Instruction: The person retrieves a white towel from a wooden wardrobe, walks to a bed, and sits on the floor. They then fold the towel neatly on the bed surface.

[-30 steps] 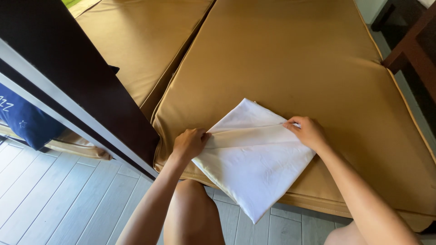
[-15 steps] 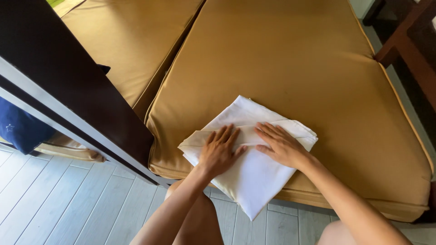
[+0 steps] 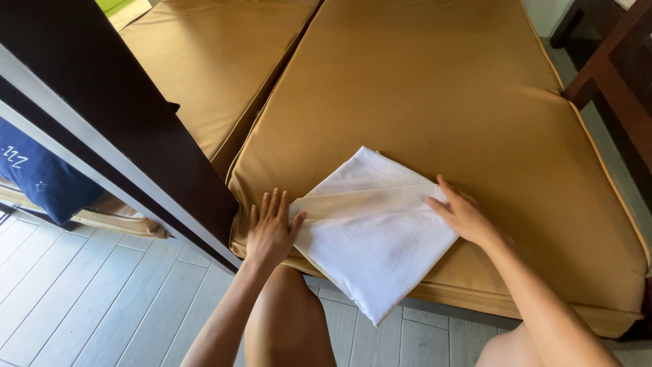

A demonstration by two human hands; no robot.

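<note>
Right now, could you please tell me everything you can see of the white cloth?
The white cloth is thin, smooth fabric, folded flat into a rough diamond with a crosswise fold band. It lies at the front edge of the tan cushion, its lower corner hanging over towards the floor. The left hand rests flat at its left corner; the right hand presses its right corner.

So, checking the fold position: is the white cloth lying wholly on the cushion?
No, one corner of the white cloth hangs past the front edge of the tan cushion, over the floor.
</note>
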